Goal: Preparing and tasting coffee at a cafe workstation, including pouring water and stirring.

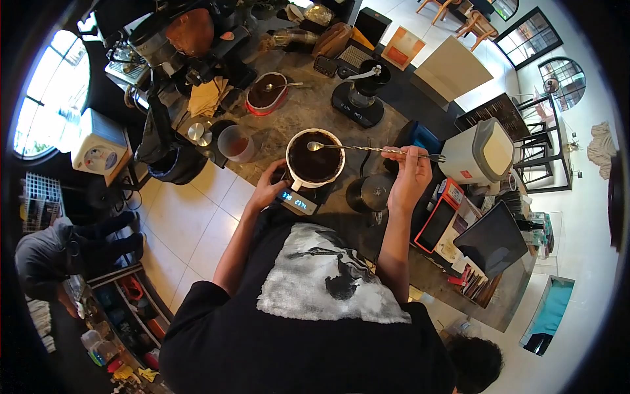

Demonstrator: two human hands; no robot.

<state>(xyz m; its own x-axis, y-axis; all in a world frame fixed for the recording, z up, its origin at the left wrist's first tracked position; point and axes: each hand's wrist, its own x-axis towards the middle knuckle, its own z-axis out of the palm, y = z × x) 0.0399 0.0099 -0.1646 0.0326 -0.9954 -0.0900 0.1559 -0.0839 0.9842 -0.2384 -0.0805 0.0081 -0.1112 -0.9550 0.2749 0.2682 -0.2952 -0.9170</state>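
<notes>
A white cup-shaped vessel with a handle (pixel 296 182), full of dark wet coffee (pixel 315 157), stands over a coffee scale (pixel 298 202) with a lit display. My left hand (pixel 265 188) rests at the scale's left edge beside the vessel, thumb and fingers apart; its fingertips are partly hidden. In my right hand (pixel 410 176) is a long twisted bar spoon (pixel 367 149), pinched near its forked end. The spoon lies level across the vessel, its bowl above the coffee. A dark round lidded pot (pixel 371 194) stands between the vessel and my right forearm.
Left of the vessel is a translucent cup (pixel 236 144). Farther back are a red-rimmed bowl (pixel 267 92) with a spoon and a hand grinder (pixel 366 85) on a black scale. A white bin (pixel 478 151) and a tablet (pixel 436 220) are at right. A person (pixel 56 262) is at far left.
</notes>
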